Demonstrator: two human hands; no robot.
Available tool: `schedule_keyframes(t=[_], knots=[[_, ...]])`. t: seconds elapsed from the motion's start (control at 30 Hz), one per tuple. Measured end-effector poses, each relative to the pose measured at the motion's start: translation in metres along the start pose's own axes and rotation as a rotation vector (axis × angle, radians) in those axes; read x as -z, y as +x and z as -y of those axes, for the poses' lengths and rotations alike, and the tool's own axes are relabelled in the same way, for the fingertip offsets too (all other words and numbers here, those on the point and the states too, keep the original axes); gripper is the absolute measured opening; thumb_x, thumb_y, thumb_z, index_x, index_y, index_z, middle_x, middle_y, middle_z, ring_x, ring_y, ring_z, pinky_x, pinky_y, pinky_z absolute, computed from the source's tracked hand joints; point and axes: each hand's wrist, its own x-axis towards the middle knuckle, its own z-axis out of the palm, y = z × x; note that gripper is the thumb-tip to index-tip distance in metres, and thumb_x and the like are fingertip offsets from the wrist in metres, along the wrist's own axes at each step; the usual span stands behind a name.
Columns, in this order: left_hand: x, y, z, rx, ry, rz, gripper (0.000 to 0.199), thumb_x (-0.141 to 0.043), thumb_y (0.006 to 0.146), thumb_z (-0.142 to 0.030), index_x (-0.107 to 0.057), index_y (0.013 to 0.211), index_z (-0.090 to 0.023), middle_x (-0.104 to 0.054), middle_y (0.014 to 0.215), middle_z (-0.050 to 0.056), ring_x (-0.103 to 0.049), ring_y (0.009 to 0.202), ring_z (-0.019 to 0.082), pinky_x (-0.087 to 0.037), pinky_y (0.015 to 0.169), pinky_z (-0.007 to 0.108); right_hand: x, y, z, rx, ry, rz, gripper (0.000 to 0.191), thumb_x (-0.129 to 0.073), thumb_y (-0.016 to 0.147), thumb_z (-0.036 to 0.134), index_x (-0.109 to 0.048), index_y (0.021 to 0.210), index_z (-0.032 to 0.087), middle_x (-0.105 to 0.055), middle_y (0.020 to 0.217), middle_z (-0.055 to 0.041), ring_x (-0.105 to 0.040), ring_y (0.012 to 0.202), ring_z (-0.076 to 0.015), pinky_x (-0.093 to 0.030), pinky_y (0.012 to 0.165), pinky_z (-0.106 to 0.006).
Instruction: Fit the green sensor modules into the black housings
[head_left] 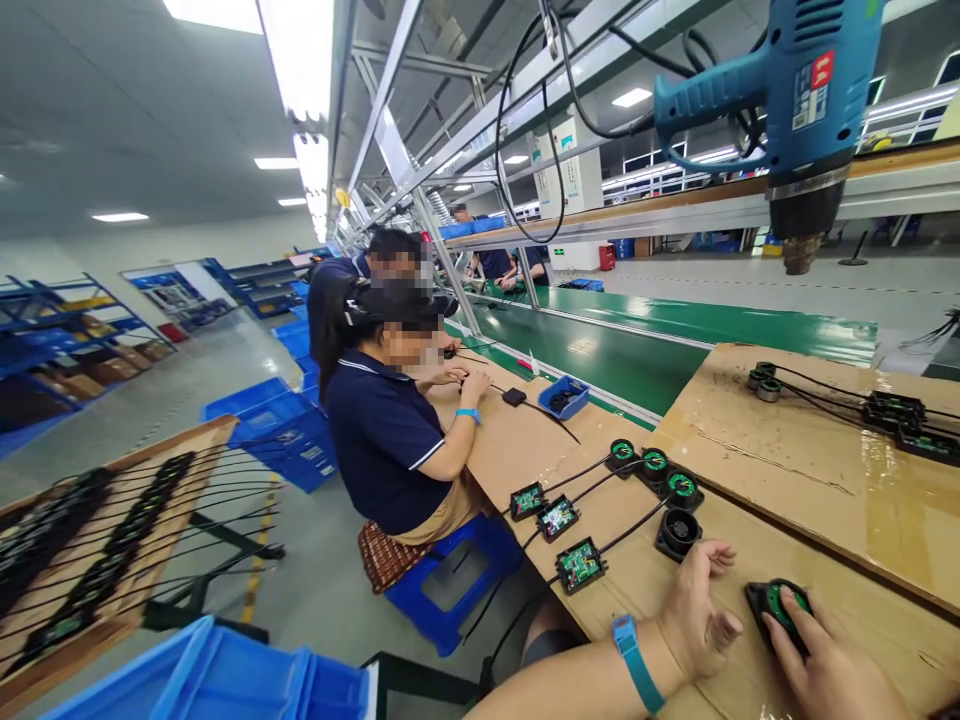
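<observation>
My right hand (832, 655) lies over a black square-based round housing (756, 597) with a green circuit board inside. Its thumb is at the near side and a fingertip presses on the board. Left of it, my left hand (701, 615) is held above the cardboard, fingers apart and nothing in them; a teal wristband (636, 660) is on that wrist. Just beyond its fingertips sits a black housing with a fan-like round centre (680, 530). Several similar housings with green boards (682, 486) are cabled to open black boxes holding circuit boards (580, 565).
A blue heat gun (810, 110) hangs at upper right. More cabled units (892, 408) lie on the raised cardboard (780, 440). Co-workers (382, 430) sit along the green conveyor (600, 330) beside a small blue bin (564, 397). Blue crates (217, 675) and a rack of units (135, 540) stand left.
</observation>
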Motion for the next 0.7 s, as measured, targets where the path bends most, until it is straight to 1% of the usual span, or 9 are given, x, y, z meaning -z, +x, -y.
schedule_keyframes(t=[0.07, 0.17, 0.27, 0.33, 0.4, 0.47, 0.6, 0.67, 0.7], knots=[[0.000, -0.001, 0.000, 0.000, -0.001, 0.014, 0.103, -0.040, 0.069, -0.095, -0.048, 0.136, -0.016, -0.057, 0.125, 0.022, -0.058, 0.115, 0.035, -0.049, 0.100, 0.052, -0.004, -0.001, 0.006, -0.025, -0.072, 0.056, 0.039, -0.049, 0.087, 0.045, -0.078, 0.097, 0.023, -0.073, 0.108, -0.0166, -0.072, 0.098, -0.0353, -0.064, 0.074, -0.046], [0.001, -0.003, -0.005, -0.003, 0.006, 0.039, 0.103, -0.037, 0.072, -0.095, -0.049, 0.132, -0.013, -0.058, 0.121, 0.022, -0.059, 0.112, 0.034, -0.048, 0.099, 0.052, 0.001, -0.004, 0.019, -0.063, -0.169, 0.075, 0.047, -0.044, 0.096, 0.046, -0.072, 0.113, 0.012, -0.068, 0.121, -0.0212, -0.072, 0.100, -0.0344, -0.062, 0.084, -0.048], [0.003, -0.003, -0.005, -0.016, 0.028, 0.041, 0.098, -0.035, 0.077, -0.092, -0.048, 0.132, -0.012, -0.057, 0.123, 0.021, -0.059, 0.112, 0.032, -0.048, 0.098, 0.051, 0.013, -0.006, 0.028, -0.045, -0.140, 0.087, 0.046, -0.049, 0.098, 0.042, -0.063, 0.128, 0.010, -0.065, 0.129, -0.0213, -0.067, 0.113, -0.0327, -0.058, 0.096, -0.049], [0.004, -0.001, -0.001, -0.026, 0.035, 0.034, 0.095, -0.035, 0.079, -0.090, -0.047, 0.134, -0.013, -0.057, 0.124, 0.021, -0.059, 0.111, 0.031, -0.049, 0.096, 0.049, 0.019, -0.005, 0.031, -0.047, -0.127, 0.113, 0.046, -0.054, 0.097, 0.039, -0.059, 0.132, 0.010, -0.063, 0.132, -0.0214, -0.064, 0.120, -0.0326, -0.056, 0.099, -0.050], [0.004, 0.001, 0.001, -0.033, 0.037, 0.035, 0.092, -0.035, 0.081, -0.088, -0.046, 0.134, -0.013, -0.057, 0.125, 0.021, -0.060, 0.111, 0.030, -0.050, 0.094, 0.047, 0.024, -0.003, 0.033, -0.047, -0.134, 0.151, 0.044, -0.058, 0.095, 0.035, -0.060, 0.131, 0.012, -0.060, 0.136, -0.0217, -0.061, 0.123, -0.0331, -0.055, 0.100, -0.050], [0.004, 0.000, 0.000, -0.038, 0.046, 0.044, 0.090, -0.034, 0.083, -0.087, -0.047, 0.133, -0.013, -0.057, 0.125, 0.021, -0.060, 0.111, 0.030, -0.051, 0.093, 0.046, 0.026, 0.000, 0.038, -0.055, -0.144, 0.176, 0.039, -0.062, 0.093, 0.029, -0.064, 0.128, 0.013, -0.059, 0.137, -0.0213, -0.062, 0.122, -0.0324, -0.055, 0.100, -0.048], [0.004, -0.003, 0.000, -0.066, 0.093, 0.063, 0.085, -0.035, 0.086, -0.084, -0.048, 0.132, -0.013, -0.058, 0.124, 0.020, -0.062, 0.109, 0.030, -0.053, 0.091, 0.045, 0.031, 0.010, 0.050, -0.121, -0.109, 0.251, 0.029, -0.067, 0.088, 0.022, -0.071, 0.117, 0.016, -0.066, 0.125, -0.0176, -0.070, 0.107, -0.0268, -0.058, 0.095, -0.038], [0.006, -0.003, 0.003, -0.079, 0.113, 0.067, 0.082, -0.036, 0.087, -0.082, -0.048, 0.132, -0.014, -0.059, 0.124, 0.019, -0.063, 0.108, 0.029, -0.054, 0.091, 0.045, 0.044, 0.017, 0.053, -0.150, -0.025, 0.283, 0.027, -0.073, 0.085, 0.023, -0.074, 0.112, 0.017, -0.071, 0.115, -0.0146, -0.071, 0.103, -0.0251, -0.058, 0.094, -0.035], [0.006, -0.002, 0.005, -0.079, 0.121, 0.067, 0.082, -0.036, 0.088, -0.081, -0.049, 0.131, -0.014, -0.059, 0.124, 0.019, -0.063, 0.108, 0.029, -0.054, 0.091, 0.046, 0.055, 0.020, 0.055, -0.155, 0.031, 0.270, 0.027, -0.076, 0.084, 0.024, -0.075, 0.110, 0.017, -0.072, 0.112, -0.0132, -0.071, 0.104, -0.0248, -0.058, 0.095, -0.034]])
